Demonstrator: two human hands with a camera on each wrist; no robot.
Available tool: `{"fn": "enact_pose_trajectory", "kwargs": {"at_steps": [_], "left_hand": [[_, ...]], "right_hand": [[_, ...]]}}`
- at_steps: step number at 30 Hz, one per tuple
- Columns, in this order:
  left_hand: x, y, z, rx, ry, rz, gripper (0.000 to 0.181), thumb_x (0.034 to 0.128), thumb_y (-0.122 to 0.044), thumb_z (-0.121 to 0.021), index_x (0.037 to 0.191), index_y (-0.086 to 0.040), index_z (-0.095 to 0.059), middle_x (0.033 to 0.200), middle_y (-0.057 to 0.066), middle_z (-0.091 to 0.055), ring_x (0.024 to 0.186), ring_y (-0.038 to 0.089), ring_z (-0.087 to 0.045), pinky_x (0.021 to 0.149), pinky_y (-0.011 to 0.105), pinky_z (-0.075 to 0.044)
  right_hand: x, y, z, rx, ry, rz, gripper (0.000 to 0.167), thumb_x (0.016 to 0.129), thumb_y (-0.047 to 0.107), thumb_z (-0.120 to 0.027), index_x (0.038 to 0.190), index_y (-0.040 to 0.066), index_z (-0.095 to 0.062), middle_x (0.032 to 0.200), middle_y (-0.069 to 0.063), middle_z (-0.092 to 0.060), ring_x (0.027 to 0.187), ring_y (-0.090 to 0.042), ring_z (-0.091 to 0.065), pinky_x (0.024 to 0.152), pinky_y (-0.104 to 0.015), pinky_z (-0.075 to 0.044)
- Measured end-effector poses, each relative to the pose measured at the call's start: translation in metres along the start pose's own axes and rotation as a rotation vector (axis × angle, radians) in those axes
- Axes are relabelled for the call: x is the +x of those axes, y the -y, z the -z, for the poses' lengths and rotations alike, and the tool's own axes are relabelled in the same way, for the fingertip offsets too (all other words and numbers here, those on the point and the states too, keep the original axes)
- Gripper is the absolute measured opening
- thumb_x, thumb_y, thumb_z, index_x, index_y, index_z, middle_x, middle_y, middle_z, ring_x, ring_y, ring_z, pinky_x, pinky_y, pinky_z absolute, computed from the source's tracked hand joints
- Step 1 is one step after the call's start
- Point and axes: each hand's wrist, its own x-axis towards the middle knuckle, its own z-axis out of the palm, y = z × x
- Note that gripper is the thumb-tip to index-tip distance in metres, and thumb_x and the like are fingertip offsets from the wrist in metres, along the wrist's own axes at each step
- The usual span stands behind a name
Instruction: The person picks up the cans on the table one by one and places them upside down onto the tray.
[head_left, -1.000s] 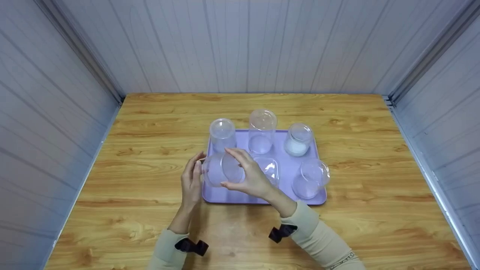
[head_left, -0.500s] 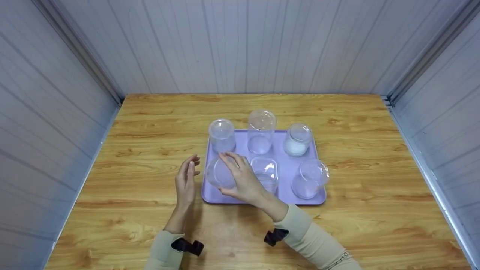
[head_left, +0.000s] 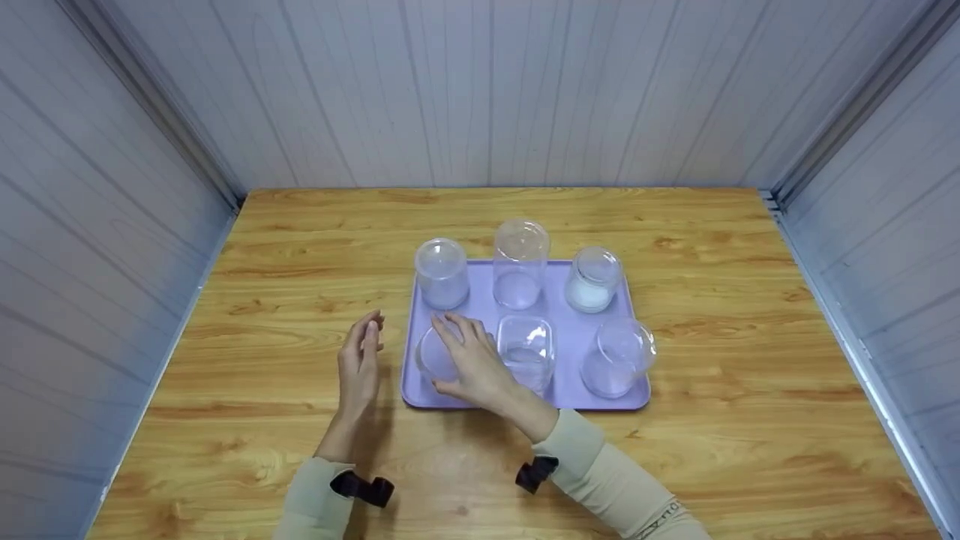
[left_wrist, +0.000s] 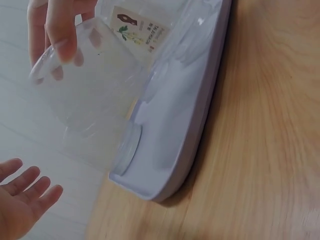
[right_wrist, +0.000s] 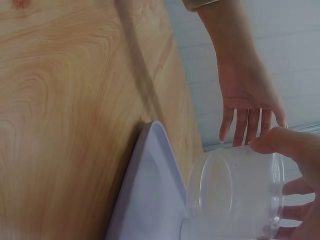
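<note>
My right hand (head_left: 476, 367) grips a clear plastic jar (head_left: 436, 356) from above, at the front left of the purple tray (head_left: 568, 337). In the right wrist view, fingers and thumb lie round the end of the jar (right_wrist: 240, 187), whose other end is by the tray (right_wrist: 150, 195); whether it touches is unclear. My left hand (head_left: 360, 367) is left of the tray, fingers extended, holding nothing. It is apart from the jar in the left wrist view, where the palm (left_wrist: 20, 210) shows. A clear square container (head_left: 526, 345) stands right beside my right hand.
Behind, a clear jar (head_left: 442, 277), a taller one (head_left: 520, 262) and a short one with white at its bottom (head_left: 592, 281) line the tray's back. Another jar (head_left: 616, 360) stands front right. A printed label (left_wrist: 137, 30) shows behind the held jar. Panelled walls surround the wooden table (head_left: 750, 375).
My right hand has turned the jar from sideways and lowered it toward the tray's front left. My left hand has let go of the jar and moved away to the left.
</note>
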Motion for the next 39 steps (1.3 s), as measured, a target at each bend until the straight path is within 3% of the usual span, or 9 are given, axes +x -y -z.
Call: {"fn": "enact_pose_trajectory", "kwargs": {"at_steps": [5,8,15,23,39], "left_hand": [[0.004,0.024,0.008,0.096,0.050,0.022,0.031,0.0931,-0.008,-0.043,0.119,0.007,-0.050,0.113,0.021,-0.053,0.104,0.027,-0.049,0.082,0.039,-0.044],[0.007,0.028,0.012,0.178,0.087,0.000,0.034,0.0934,-0.013,-0.044,0.120,0.007,-0.049,0.114,0.021,-0.051,0.106,0.028,-0.047,0.082,0.044,-0.044],[0.012,0.029,0.017,0.290,0.160,-0.010,0.040,0.0936,-0.021,-0.044,0.123,0.006,-0.046,0.119,0.021,-0.047,0.111,0.030,-0.043,0.085,0.045,-0.042],[0.017,0.030,0.022,0.426,0.214,-0.030,0.043,0.0935,-0.025,-0.044,0.124,0.005,-0.044,0.124,0.022,-0.042,0.116,0.034,-0.039,0.098,0.044,-0.028],[0.024,0.025,0.022,0.536,0.272,-0.043,0.049,0.0930,-0.031,-0.043,0.129,0.003,-0.040,0.127,0.021,-0.038,0.115,0.035,-0.040,0.096,0.046,-0.032]], "right_hand": [[0.005,0.001,-0.004,-0.039,0.064,-0.045,0.091,0.064,0.031,-0.076,0.138,0.006,-0.030,0.134,-0.016,-0.032,0.117,-0.030,-0.032,0.087,-0.043,-0.037],[0.008,0.001,-0.006,-0.070,0.098,-0.073,0.091,0.064,0.032,-0.076,0.138,0.007,-0.030,0.133,-0.016,-0.033,0.116,-0.029,-0.033,0.086,-0.043,-0.038],[0.015,0.002,-0.009,-0.111,0.148,-0.094,0.091,0.064,0.034,-0.075,0.138,0.006,-0.030,0.133,-0.015,-0.034,0.114,-0.030,-0.034,0.086,-0.044,-0.038],[0.020,0.004,-0.013,-0.157,0.204,-0.114,0.090,0.064,0.036,-0.074,0.137,0.005,-0.032,0.132,-0.016,-0.036,0.113,-0.031,-0.037,0.085,-0.045,-0.040],[0.027,0.005,-0.023,-0.214,0.245,-0.141,0.088,0.064,0.039,-0.075,0.135,0.005,-0.035,0.127,-0.017,-0.041,0.109,-0.032,-0.042,0.084,-0.043,-0.042]]}}
